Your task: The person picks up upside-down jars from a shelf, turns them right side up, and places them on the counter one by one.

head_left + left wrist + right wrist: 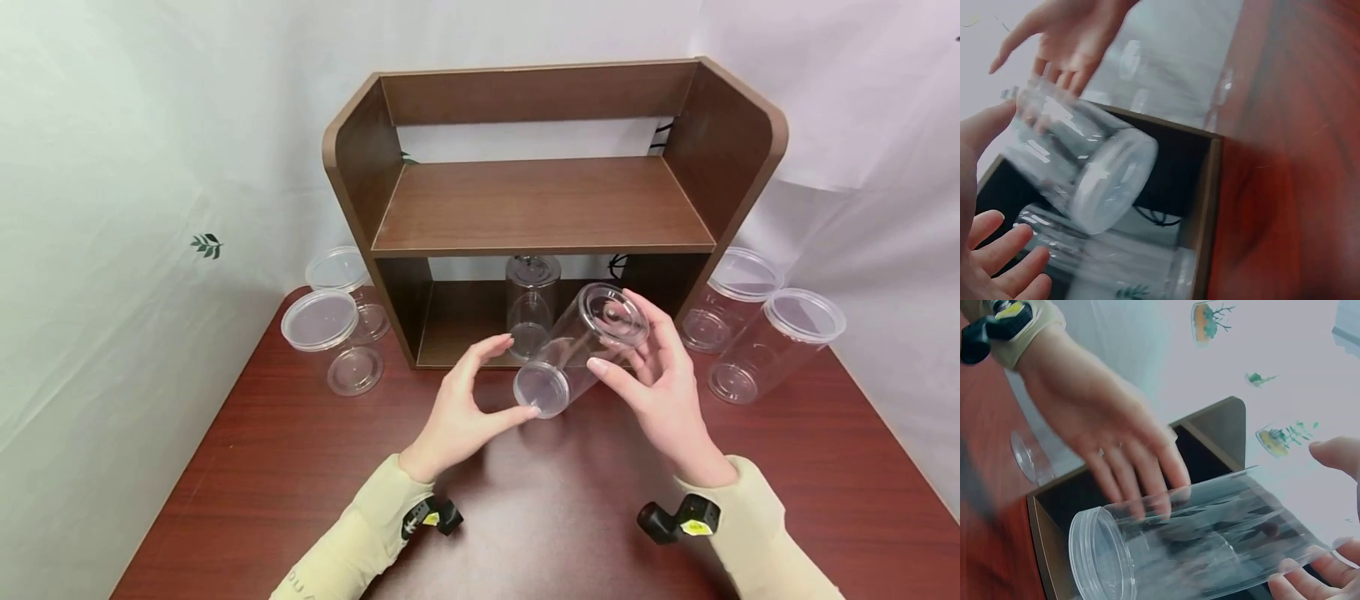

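Observation:
A clear plastic jar (572, 352) is tilted in the air before the shelf, its whitish lid end towards the lower left. My right hand (667, 408) holds it near the ridged base, thumb in front and fingers behind. My left hand (457, 408) is spread beside the lid end. Its thumb tip appears to touch the lid rim, while the fingers stand off the jar in the head view. The right wrist view has the jar's lid (1100, 556) at the left, with left-hand fingers close to the jar wall; contact there is unclear.
A brown two-tier shelf (543, 204) stands at the back of the reddish table (300, 500). Another clear jar (532, 304) stands upside down in its lower compartment. Two lidded jars (322, 319) stand left of the shelf, and two more jars (806, 315) on the right.

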The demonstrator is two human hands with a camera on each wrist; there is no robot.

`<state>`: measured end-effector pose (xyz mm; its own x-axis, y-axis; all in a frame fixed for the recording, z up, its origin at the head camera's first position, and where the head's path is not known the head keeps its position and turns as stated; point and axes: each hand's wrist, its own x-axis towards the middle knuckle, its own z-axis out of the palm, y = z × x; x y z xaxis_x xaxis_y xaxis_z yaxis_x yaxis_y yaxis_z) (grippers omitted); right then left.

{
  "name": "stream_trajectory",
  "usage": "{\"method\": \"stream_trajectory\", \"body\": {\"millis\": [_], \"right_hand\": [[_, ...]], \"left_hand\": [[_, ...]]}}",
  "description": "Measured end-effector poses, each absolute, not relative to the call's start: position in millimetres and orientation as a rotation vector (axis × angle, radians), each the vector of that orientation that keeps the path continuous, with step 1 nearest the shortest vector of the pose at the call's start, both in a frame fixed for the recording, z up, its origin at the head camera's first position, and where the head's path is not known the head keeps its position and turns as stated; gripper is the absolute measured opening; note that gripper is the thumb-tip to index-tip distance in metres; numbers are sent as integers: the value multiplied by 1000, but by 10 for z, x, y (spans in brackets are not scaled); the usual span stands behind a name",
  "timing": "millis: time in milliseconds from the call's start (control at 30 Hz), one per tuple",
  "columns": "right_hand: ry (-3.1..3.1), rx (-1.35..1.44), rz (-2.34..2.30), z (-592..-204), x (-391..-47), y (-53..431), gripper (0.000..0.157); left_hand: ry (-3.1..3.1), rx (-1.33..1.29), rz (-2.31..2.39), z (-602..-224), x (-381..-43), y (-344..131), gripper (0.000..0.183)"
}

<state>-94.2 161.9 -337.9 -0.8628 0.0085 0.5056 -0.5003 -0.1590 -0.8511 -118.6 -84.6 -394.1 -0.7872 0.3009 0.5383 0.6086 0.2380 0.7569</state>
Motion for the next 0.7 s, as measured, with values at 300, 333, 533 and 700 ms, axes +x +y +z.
{"method": "stream_trajectory", "body": {"millis": [300, 333, 533, 700], "right_hand": [[-1638, 667, 2174, -3399, -920, 1572, 79], [-1634, 659, 2180, -3404, -918, 1572, 79], [-1646, 618, 2191, -3411, -910, 1564, 79], [-1640, 646, 2194, -3419, -918, 1564, 75]], "left_hand": [[-2300, -934, -1548, -4079, -1188, -805, 89], [-2295, -939, -1553, -4083, -1189, -804, 88], [-2262, -934, -1580, -4099, -1182, -814, 79], [-2242, -903, -1615, -4077, -1170, -860, 77]]}}
